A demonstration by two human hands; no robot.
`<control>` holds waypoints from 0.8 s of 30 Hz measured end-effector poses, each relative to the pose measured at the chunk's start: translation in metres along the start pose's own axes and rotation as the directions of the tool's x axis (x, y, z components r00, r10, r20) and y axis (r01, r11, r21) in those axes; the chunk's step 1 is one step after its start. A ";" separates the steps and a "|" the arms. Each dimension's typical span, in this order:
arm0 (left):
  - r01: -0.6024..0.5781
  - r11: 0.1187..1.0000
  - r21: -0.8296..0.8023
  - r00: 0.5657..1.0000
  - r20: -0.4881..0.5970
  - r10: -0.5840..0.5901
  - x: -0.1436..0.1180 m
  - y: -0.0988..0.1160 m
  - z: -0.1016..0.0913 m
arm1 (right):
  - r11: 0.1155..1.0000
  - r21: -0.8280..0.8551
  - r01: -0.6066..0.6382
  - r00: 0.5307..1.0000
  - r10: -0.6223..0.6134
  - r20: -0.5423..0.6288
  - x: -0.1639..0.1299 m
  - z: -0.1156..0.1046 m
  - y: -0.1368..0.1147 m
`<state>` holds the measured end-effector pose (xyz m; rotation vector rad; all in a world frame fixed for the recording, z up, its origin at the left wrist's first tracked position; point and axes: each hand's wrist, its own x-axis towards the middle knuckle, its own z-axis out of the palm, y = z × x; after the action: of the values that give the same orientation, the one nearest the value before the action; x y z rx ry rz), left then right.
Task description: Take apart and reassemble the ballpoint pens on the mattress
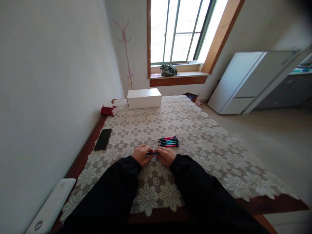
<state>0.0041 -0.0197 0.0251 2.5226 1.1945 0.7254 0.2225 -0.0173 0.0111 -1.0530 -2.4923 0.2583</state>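
Close together above the tablecloth, my two hands pinch a slim dark pen with a teal part (156, 153). My left hand (142, 154) has its fingers closed on the dark end. On the teal end, the fingers of my right hand (166, 155) are closed too. The fingers hide much of the pen, so I cannot tell whether it is in one piece. Just beyond my right hand, several pens (168, 142) with red, teal and black barrels lie side by side in a row.
A flower-patterned lace tablecloth (147, 195) covers the table. To the left lie a black phone (102, 139) and a red tissue pack (108, 110). A white box (144, 98) stands at the far end. A long white device (52, 204) sits at the near left, by the wall.
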 end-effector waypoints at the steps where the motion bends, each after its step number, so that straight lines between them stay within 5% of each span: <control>1: 0.000 1.000 0.005 1.000 0.008 -0.001 0.000 0.001 0.000 | 1.000 0.000 0.000 1.000 0.000 0.003 0.000 0.000 0.000; 11: -0.013 0.993 0.120 0.993 0.117 -0.001 0.002 0.003 -0.005 | 0.999 -0.041 0.035 0.998 -0.037 -0.054 0.002 0.003 0.004; 24: 0.030 0.999 0.045 0.992 0.122 -0.035 0.002 -0.007 -0.002 | 0.996 -0.073 0.043 0.998 -0.046 -0.033 0.002 0.001 0.005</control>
<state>0.0001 -0.0136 0.0243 2.5346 1.2183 0.5334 0.2241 -0.0126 0.0093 -1.0200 -2.5077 0.1363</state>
